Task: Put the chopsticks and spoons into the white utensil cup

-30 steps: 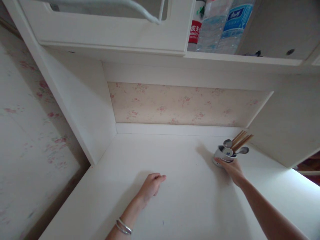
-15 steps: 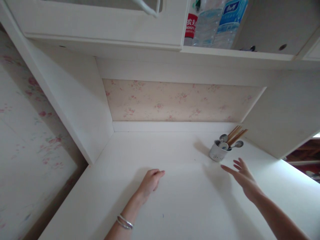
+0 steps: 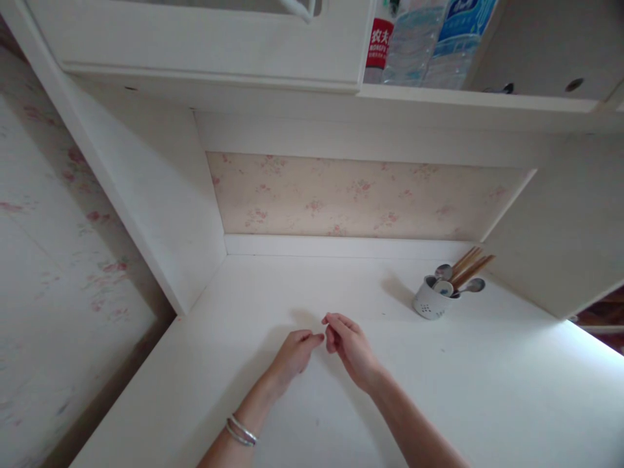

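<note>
My left hand (image 3: 296, 351) is closed above the white surface, its thumb lying along the curled fingers and pointing right. A silver bangle (image 3: 241, 431) circles that wrist. My right hand (image 3: 351, 348) is close beside it, with bent fingers drawn together near the left thumb tip. A narrow gap shows between the two hands. Whatever either hand may hold is hidden or too small to see. To the right, apart from both hands, stands a white perforated cup (image 3: 429, 305) holding several wooden chopsticks (image 3: 472, 268) and metal spoons (image 3: 474, 285).
A white desktop (image 3: 273, 286) spreads under the hands, bounded by a side panel (image 3: 156, 195) on the left and another panel (image 3: 560, 221) on the right. Overhead, a cabinet shelf (image 3: 463, 99) holds plastic bottles (image 3: 414, 45). Floral wallpaper (image 3: 341, 195) covers the back.
My right hand has swung left from near the cup to beside my left hand, and its spread fingers have closed. My left hand stays nearly still. The view has shifted slightly.
</note>
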Demonstrator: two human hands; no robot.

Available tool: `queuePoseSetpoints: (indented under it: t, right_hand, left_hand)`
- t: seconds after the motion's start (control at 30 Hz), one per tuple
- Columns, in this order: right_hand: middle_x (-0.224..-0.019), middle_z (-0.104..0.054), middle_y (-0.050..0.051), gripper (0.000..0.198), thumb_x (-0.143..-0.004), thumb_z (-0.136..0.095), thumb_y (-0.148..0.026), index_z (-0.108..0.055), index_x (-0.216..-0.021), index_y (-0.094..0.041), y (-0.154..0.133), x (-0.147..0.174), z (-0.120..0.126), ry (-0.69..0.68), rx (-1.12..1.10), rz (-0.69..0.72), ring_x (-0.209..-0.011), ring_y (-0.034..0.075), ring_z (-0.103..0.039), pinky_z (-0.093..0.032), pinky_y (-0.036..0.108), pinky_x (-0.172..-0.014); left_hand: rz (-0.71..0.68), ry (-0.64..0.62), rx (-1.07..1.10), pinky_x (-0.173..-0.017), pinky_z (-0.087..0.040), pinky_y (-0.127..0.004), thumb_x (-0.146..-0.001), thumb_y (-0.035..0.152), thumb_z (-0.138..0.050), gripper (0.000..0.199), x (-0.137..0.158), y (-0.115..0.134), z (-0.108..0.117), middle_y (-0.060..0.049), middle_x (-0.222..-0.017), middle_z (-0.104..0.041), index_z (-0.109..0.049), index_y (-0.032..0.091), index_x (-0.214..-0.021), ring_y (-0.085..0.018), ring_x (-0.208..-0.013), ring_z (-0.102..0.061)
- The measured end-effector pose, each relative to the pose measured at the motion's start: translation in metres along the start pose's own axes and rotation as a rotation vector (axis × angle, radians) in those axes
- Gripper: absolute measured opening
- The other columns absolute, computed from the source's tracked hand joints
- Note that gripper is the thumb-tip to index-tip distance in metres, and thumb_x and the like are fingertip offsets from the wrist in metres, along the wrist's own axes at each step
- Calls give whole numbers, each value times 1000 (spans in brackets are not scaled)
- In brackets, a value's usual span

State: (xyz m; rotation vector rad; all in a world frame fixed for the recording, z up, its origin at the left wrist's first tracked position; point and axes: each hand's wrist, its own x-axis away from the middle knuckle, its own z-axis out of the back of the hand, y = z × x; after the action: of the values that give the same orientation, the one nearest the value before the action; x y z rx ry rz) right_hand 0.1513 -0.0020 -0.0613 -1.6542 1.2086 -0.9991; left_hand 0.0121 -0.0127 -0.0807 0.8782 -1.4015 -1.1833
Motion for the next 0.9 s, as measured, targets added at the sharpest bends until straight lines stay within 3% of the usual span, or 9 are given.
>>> queuePoseSetpoints:
  t: [0.1, 0.23, 0.63, 0.9]
  right_hand:
    - [-47, -32, -9, 42, -77, -62, -57, -51, -65, -19, 28, -18, -11, 51, 44, -8, -44, 8, -27, -21, 23, -44]
    - [-54, -36, -7, 44, -78, -61, -58, -50, -62, -19, 45, -20, -2, 22, 239, 75, -50, 9, -30, -23, 23, -46]
    - [-51, -36, -7, 43, -84, -53, -60, -55, -70, -19, 39, -9, 0, -52, 298, 89, -47, 10, -31, -23, 24, -45]
    - [-50, -39, -7, 42, -83, -55, -60, -53, -68, -20, 35, -7, -2, -58, 291, 80, -47, 10, -34, -25, 24, -47]
  left_hand:
    - [14, 4, 8, -42, -13, -25, -78, 42, -51, 28, -1, 0, 0, 10, -43, -28, -46, 20, -62, -7, -39, -22]
    - [26, 1, -17, -44, -14, -25, -78, 42, -50, 28, -1, 2, -1, 10, -44, -29, -45, 20, -61, -7, -41, -24]
    - [-22, -10, -23, -52, -24, -25, -80, 40, -52, 33, 8, 14, -5, 6, -42, -37, -61, 17, -59, -11, -48, -36]
    - [-55, -21, -50, -53, -25, -25, -82, 37, -49, 34, 7, 10, -4, 6, -44, -39, -61, 16, -58, -10, -47, -33]
